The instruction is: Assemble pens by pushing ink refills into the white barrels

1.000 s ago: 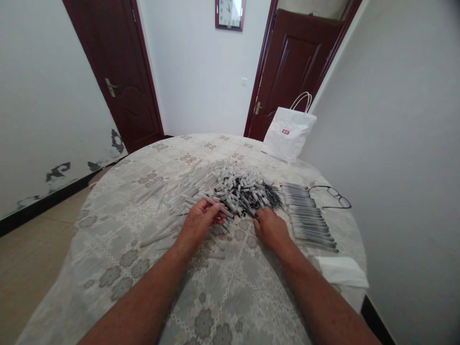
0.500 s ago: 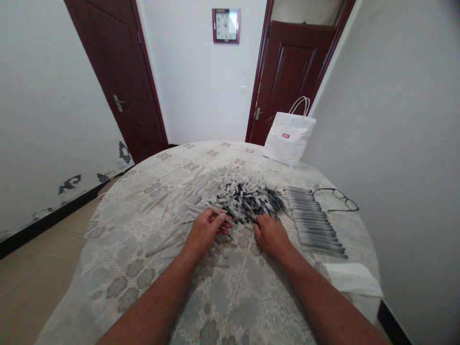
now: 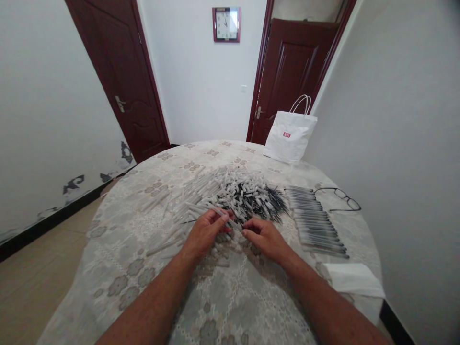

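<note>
My left hand (image 3: 205, 232) is closed around a translucent pen barrel (image 3: 233, 224), which points toward my right hand. My right hand (image 3: 265, 238) pinches a small dark pen part at that end of the barrel; the fingertips hide most of it. Just beyond both hands spreads a heap of small whitish and black pen parts (image 3: 247, 196), with thin black refills (image 3: 276, 200) fanned out on its right. Loose translucent barrels (image 3: 201, 189) lie left of the heap and under my left hand.
Several pens with dark ends lie in a neat row (image 3: 316, 223) to the right. Beyond them are eyeglasses (image 3: 343, 199). A folded white sheet (image 3: 354, 280) rests at the table's right edge. A white paper bag (image 3: 291, 136) stands at the back. A patterned cloth (image 3: 212, 318) covers the round table.
My right hand has come from the edge of the black parts, moving left and nearer to me, to the end of the barrel. My left hand has stayed nearly still with the barrel.
</note>
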The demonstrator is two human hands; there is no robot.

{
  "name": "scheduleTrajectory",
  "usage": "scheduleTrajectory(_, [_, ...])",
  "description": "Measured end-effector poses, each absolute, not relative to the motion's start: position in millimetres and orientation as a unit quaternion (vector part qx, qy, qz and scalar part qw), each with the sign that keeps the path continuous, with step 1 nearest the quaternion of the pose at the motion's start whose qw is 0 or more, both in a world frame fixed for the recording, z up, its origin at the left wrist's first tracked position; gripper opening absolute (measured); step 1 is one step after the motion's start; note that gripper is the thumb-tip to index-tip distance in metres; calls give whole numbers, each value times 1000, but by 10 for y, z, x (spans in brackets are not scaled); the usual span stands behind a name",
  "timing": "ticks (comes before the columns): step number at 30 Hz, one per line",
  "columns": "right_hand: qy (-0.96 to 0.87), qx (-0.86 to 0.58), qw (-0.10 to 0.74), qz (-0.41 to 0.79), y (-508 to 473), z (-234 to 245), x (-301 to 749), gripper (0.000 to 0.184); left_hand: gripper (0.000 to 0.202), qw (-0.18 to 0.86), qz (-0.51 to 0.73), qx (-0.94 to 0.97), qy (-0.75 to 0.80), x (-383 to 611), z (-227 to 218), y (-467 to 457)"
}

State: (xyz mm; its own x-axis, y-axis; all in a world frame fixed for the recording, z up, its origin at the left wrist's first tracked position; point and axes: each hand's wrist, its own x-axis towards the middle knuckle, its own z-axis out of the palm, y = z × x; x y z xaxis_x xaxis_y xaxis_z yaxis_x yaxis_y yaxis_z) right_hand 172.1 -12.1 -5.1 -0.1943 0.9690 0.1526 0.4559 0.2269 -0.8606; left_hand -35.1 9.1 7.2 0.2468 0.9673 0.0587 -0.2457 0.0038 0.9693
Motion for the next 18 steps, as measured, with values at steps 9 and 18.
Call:
scheduleTrajectory(9, [-659,-435,346,508,-216,-19,1651,22,28,698,442,486,286,-380,90,25])
scheduleTrajectory(18, [-515,-424,480,571,-94,-90,1743,33,28,723,337,542,263,-375,126,-33])
